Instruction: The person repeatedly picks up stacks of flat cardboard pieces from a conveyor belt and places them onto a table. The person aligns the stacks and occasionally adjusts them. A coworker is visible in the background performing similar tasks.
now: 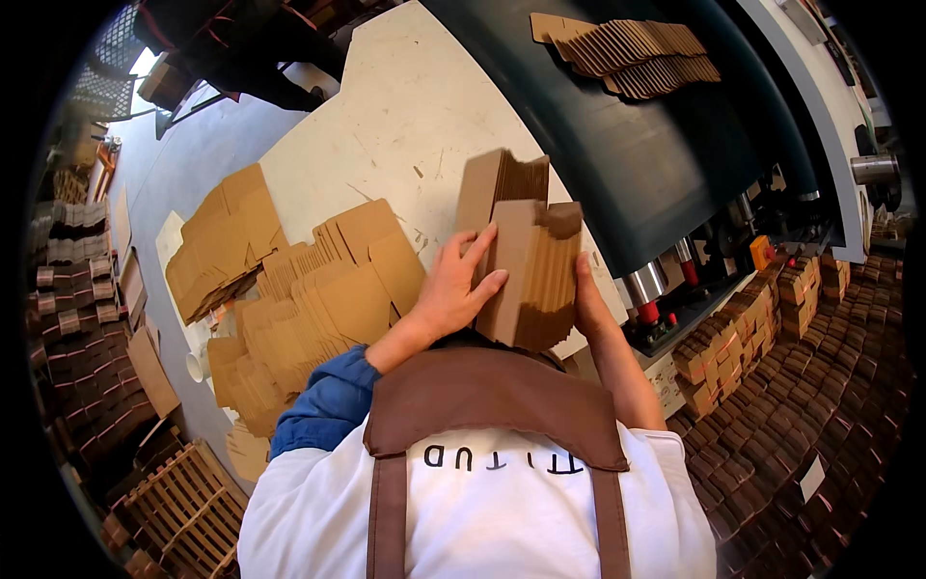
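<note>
Close in front of my body, a bundle of folded flat cardboard cartons (540, 275) stands on edge between my two hands. My left hand (453, 285) lies along its left face, thumb and forefinger parted over the cardboard. Against the bundle's right side presses my right hand (595, 304), its fingers partly hidden behind the cartons. A second bundle of cartons (479, 188) stands directly behind, touching or nearly touching the first. To the left of my left hand, a fanned heap of brown carton blanks (333, 299) spreads over the white table (386, 106).
More carton blanks (227, 236) lie at the table's left edge. On the right runs a machine with a dark green belt (627, 174) carrying overlapping cartons (632, 58). Bundled cartons (801, 415) cover the right floor. A wooden pallet (183, 502) sits lower left; a person (260, 58) stands far left.
</note>
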{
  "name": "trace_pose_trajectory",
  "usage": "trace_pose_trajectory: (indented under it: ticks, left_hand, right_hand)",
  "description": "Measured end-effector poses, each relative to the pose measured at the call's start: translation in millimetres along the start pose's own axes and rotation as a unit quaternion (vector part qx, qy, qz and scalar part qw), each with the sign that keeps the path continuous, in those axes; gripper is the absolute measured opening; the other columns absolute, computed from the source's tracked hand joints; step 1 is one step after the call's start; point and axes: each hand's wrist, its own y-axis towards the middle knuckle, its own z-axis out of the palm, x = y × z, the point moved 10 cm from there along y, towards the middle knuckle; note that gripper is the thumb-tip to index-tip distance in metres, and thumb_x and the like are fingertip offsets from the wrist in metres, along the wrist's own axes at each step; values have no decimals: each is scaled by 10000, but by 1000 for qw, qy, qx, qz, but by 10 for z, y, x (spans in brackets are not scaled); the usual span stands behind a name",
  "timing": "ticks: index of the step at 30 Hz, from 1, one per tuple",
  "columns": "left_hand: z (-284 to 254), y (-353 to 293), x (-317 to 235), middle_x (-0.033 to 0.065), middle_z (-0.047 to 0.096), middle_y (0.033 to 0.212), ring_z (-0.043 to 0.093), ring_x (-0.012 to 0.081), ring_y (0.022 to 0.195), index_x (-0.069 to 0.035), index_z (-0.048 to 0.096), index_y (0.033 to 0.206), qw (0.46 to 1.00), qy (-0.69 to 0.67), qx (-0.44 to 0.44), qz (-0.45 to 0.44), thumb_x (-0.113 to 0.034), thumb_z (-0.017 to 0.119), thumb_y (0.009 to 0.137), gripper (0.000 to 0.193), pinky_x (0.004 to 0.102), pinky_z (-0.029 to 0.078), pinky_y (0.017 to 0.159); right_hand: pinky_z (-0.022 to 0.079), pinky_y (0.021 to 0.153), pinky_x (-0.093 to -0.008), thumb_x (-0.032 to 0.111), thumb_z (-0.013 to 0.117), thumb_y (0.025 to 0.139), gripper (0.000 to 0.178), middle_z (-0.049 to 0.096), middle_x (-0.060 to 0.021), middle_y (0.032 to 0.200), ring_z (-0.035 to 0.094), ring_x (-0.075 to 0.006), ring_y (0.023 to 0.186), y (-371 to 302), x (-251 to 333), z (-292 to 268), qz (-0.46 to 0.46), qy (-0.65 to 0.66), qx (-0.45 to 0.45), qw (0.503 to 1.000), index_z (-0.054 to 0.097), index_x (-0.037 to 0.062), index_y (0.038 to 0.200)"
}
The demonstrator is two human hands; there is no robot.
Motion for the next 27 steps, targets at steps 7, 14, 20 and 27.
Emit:
trace_pose_trajectory:
  ticks: [7,14,20,27]
  left_hand:
    - [483,138,-256,131,459,1216,449,318,1021,-172,534,1292,978,192,12,85,-346,660,810,528,404,420,892]
    - [951,-28,-423,106,474,1194,457,303,1024,-136,556,1246,971,209,19,111,-278,687,778,506,381,458,830]
    - [1358,503,-892,135,576,1034,561,318,932,-73,579,1145,958,168,173,157,-206,634,816,359,399,470,797]
    - [2671,1627,-1859,162,605,1042,598,327,911,-50,568,1173,930,-111,249,248,-222,564,896,325,380,484,791]
  right_hand:
    - [457,922,-364,698,340,878,781,549,-133,1241,543,-240,1116,71,-698,-623,12,116,-118,986,463,66,1320]
    - [464,869,-345,453,546,894,585,609,-149,1140,570,-244,1079,-465,-138,-993,-111,-183,-281,936,448,31,1286]
    - [461,876,-411,368,621,826,798,562,-248,1199,566,-379,1094,-393,-116,-875,-84,-351,-300,883,202,66,1435]
    - [390,933,-464,333,496,881,520,527,-270,1200,470,-445,1143,-176,-314,-1029,-149,-354,-281,879,416,11,1281]
